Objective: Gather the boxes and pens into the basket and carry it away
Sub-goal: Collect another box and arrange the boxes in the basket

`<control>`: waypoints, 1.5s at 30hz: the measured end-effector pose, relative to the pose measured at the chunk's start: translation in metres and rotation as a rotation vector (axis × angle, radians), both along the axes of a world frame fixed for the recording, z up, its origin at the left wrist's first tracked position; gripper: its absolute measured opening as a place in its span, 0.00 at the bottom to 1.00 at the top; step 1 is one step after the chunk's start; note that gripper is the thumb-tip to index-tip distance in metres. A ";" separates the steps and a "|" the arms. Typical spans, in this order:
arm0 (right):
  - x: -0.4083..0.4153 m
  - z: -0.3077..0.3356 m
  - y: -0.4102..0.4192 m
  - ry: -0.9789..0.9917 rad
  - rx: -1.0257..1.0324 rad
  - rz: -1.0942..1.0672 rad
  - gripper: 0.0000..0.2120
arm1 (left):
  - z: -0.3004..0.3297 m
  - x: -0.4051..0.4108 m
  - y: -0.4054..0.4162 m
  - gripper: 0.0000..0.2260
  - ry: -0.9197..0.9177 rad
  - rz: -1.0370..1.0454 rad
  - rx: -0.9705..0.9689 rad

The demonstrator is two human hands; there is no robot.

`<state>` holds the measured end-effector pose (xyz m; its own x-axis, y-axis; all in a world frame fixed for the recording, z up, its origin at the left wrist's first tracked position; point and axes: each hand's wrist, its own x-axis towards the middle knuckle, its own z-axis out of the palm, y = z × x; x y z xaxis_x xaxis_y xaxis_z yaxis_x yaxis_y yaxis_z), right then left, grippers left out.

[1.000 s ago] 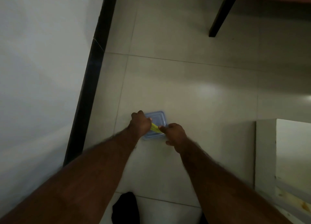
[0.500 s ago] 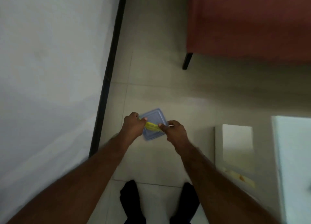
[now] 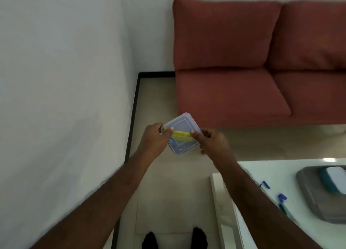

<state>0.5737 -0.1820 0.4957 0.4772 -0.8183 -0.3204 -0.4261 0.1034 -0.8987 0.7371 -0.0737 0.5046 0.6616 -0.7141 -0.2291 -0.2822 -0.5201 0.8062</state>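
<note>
I hold a small clear plastic box [image 3: 182, 126] with a bluish lid in front of me, above the floor. My left hand [image 3: 154, 139] grips its left edge and my right hand [image 3: 210, 141] grips its right edge. Both thumbs press yellow pens [image 3: 181, 136] flat across the lid. On the white table at the lower right lie several blue and green pens [image 3: 281, 197]. Beside them stands a grey basket [image 3: 307, 183] with a white and teal box [image 3: 334, 177] inside it.
A red sofa [image 3: 252, 65] stands ahead on the right. A white wall [image 3: 56, 80] with a black skirting runs along the left. The white table [image 3: 250, 169] edge is close to my right forearm. My feet in black socks [image 3: 175, 239] stand on beige tiles.
My head has tilted up, so the sofa, table and basket have come into sight. Both hands have kept the box and yellow pens and raised them from near the floor.
</note>
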 end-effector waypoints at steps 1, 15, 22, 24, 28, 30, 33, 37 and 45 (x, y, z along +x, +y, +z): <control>-0.007 0.025 -0.001 -0.033 -0.020 -0.003 0.15 | 0.024 -0.006 -0.001 0.18 -0.012 -0.015 -0.024; -0.105 0.196 -0.025 -0.131 -0.575 -0.001 0.22 | 0.191 -0.091 -0.031 0.17 0.317 -0.119 -0.517; -0.144 0.201 -0.008 -0.235 -0.753 -0.086 0.24 | 0.206 -0.128 -0.028 0.16 0.461 -0.062 -0.606; -0.156 0.190 0.005 -0.205 -0.772 -0.134 0.24 | 0.196 -0.134 -0.022 0.14 0.545 -0.091 -0.585; -0.171 0.173 0.046 -0.430 -0.453 -0.266 0.29 | 0.171 -0.146 -0.002 0.12 0.674 -0.095 -0.543; -0.178 0.170 0.070 -0.568 -0.212 -0.380 0.29 | 0.159 -0.153 0.007 0.13 0.708 -0.093 -0.539; -0.195 0.167 0.105 -0.714 0.027 -0.474 0.23 | 0.147 -0.174 0.022 0.16 0.688 -0.149 -0.512; -0.225 0.164 0.151 -0.517 0.045 -0.556 0.25 | 0.139 -0.222 0.044 0.16 0.741 -0.310 -0.457; -0.335 0.148 0.199 -0.443 0.015 -0.840 0.28 | 0.116 -0.324 0.056 0.19 0.617 -0.691 -0.279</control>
